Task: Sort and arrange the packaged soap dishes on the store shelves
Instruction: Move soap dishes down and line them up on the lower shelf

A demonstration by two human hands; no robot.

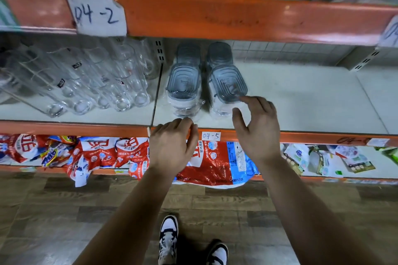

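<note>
Head view. Packaged soap dishes (184, 86): four wrapped stacks on the shelf, just above label 04-5 (211, 136). Right hand (258, 129): fingers spread, forefinger tip on the front right stack's lid. Left hand (172, 146): loosely curled, holding nothing, just left of the label.

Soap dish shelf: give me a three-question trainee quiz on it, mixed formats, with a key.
1. True or false: the packaged soap dishes stand as four stacks, two in front and two behind.
2. What is left of them at the same level of the shelf? A) clear glasses B) detergent bags C) shoes
3. Fill in: the label on the shelf edge between the left hand and the right hand reads ____.
Key: 1 true; 2 A; 3 04-5.
</note>
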